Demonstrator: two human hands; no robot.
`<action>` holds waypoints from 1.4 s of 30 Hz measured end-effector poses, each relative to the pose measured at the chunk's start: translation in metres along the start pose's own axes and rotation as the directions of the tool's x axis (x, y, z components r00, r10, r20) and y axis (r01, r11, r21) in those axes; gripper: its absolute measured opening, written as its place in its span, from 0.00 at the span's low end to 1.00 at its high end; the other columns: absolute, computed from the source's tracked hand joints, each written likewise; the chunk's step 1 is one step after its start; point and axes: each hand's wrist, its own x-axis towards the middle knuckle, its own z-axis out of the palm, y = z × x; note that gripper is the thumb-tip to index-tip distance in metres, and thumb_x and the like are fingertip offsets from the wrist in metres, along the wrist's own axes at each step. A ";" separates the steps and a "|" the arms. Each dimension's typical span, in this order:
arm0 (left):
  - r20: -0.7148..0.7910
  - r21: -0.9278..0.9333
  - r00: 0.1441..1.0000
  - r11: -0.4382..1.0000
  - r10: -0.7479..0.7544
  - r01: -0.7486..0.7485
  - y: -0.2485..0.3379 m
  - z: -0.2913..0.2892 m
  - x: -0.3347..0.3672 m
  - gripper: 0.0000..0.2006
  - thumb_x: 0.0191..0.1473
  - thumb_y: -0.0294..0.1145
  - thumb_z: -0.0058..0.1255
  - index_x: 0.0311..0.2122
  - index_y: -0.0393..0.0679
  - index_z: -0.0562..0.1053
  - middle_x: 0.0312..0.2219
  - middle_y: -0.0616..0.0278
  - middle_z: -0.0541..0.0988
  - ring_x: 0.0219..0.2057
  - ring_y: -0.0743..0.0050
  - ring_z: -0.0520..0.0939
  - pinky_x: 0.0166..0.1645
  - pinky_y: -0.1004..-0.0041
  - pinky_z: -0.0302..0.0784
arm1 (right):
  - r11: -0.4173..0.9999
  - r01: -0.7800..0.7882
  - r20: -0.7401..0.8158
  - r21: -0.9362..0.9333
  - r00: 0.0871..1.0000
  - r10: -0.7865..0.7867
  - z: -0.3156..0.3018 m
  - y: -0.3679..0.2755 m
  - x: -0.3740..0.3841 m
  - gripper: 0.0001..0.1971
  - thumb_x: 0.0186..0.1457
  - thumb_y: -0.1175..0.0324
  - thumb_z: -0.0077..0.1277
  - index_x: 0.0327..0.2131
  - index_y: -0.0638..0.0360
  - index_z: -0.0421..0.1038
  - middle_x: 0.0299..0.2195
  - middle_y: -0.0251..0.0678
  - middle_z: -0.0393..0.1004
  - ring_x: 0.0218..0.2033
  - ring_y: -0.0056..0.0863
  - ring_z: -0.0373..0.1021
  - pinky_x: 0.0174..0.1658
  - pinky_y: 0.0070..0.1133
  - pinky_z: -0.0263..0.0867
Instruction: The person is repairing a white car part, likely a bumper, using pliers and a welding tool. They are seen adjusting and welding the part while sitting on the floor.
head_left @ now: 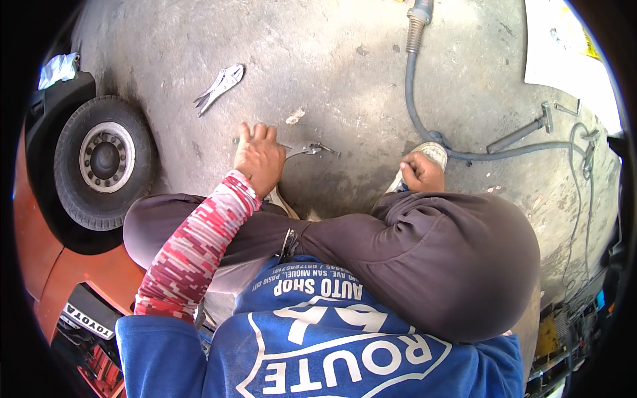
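Note:
My left hand point(261, 156) is low over the concrete floor, its fingers closed round the handles of metal pliers point(304, 150). The pliers' jaws point right and meet a small bolt point(329, 149), which lies at their tip. The palm hides most of the handles. My right hand point(423, 174) is curled beside my right shoe point(434, 154), just past the bent knee; whatever its fingers may hold is hidden. A pair of locking pliers point(221, 89) lies by itself on the floor, farther off and left of my left hand.
At the left stands a wheel point(106, 162) with a black tyre, against an orange vehicle point(86, 278). A thick grey cable point(413, 93) with a connector point(421, 12) runs down past my right shoe. Farther right lie a hammer point(521, 134) and a thin cord point(574, 225).

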 end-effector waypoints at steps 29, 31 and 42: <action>-0.011 0.468 0.989 0.875 0.145 -0.123 0.016 0.013 0.010 0.23 0.61 0.38 0.52 0.60 0.44 0.75 0.64 0.51 0.67 0.71 0.45 0.59 0.74 0.44 0.50 | 0.978 0.017 -0.185 0.208 0.983 0.022 0.015 0.017 0.011 0.02 0.56 0.76 0.58 0.31 0.62 0.75 0.16 0.30 0.70 0.17 0.14 0.62 0.22 0.20 0.57; -0.006 0.263 0.995 0.960 0.102 -0.096 0.012 0.019 0.015 0.17 0.59 0.35 0.53 0.53 0.46 0.79 0.58 0.54 0.72 0.66 0.47 0.65 0.71 0.47 0.56 | 0.979 -0.020 -0.160 0.203 0.986 0.053 0.015 0.017 0.010 0.02 0.56 0.76 0.59 0.31 0.62 0.76 0.16 0.31 0.71 0.17 0.14 0.62 0.22 0.20 0.58; -0.352 -0.759 0.932 0.558 0.081 -0.335 0.025 -0.065 0.049 0.09 0.54 0.30 0.52 0.36 0.35 0.77 0.27 0.43 0.80 0.33 0.46 0.84 0.42 0.54 0.79 | 0.877 -0.321 0.389 0.358 0.905 0.173 -0.052 -0.033 0.035 0.21 0.63 0.52 0.59 0.49 0.60 0.78 0.37 0.34 0.80 0.40 0.23 0.74 0.45 0.22 0.70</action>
